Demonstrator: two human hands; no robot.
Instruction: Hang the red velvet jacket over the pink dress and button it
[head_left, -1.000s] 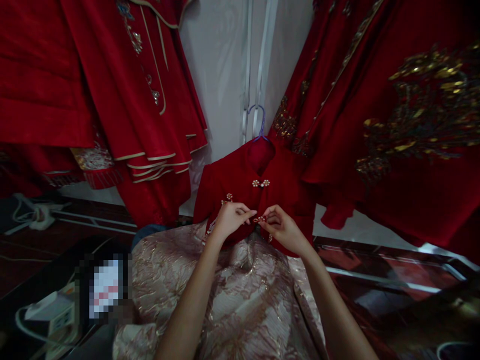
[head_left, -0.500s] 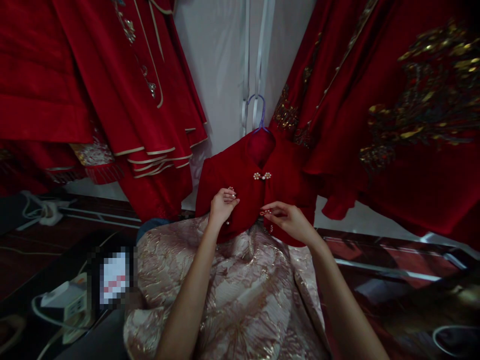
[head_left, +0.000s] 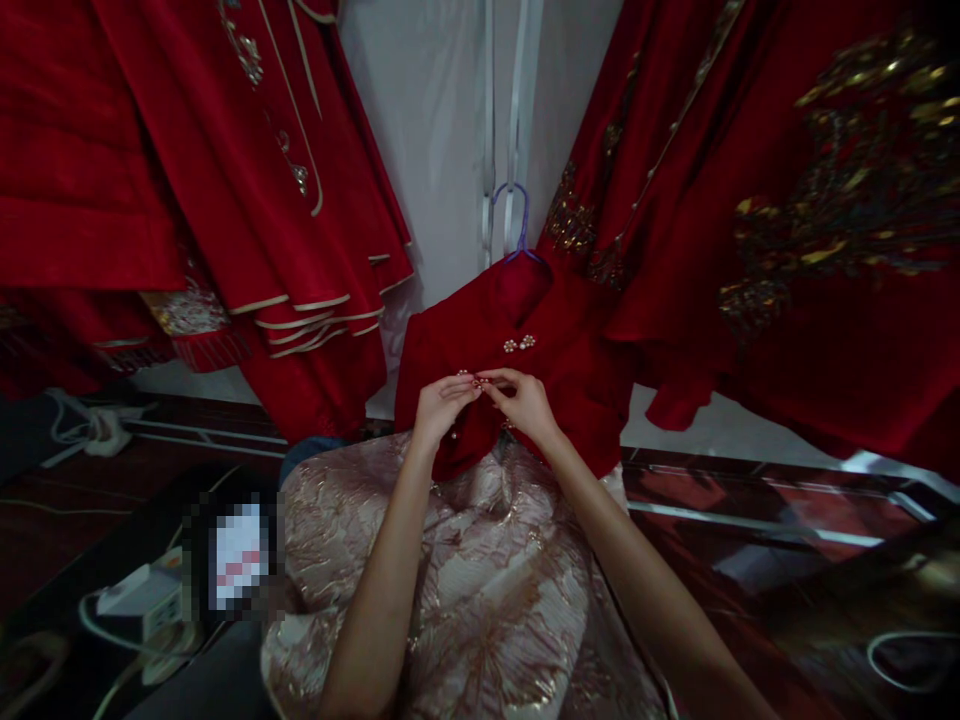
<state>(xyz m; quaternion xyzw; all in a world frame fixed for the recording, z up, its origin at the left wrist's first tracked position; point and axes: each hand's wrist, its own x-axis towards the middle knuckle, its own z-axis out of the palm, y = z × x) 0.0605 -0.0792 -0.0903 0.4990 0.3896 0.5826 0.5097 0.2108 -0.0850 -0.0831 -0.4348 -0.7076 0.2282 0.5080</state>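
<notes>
In front of me a red jacket hangs on a purple hanger, its hem over a pinkish patterned fabric with gold threads. A flower-shaped frog button joins the two front edges below the collar. Lower down, my left hand and my right hand meet fingertip to fingertip, both pinching the small beaded parts of another frog button. Whether its loop and knob are joined is hidden by the fingers. A further beaded fastener shows under my right hand.
Red garments with pale piping hang at the left, and red garments with gold sequins at the right. A power strip with cables and a blurred lit screen lie at lower left. Metal rack bars run low at right.
My right hand has moved left with its beaded fastener half, pulling the right front panel across to my left hand. The left hand has stayed nearly in place.
</notes>
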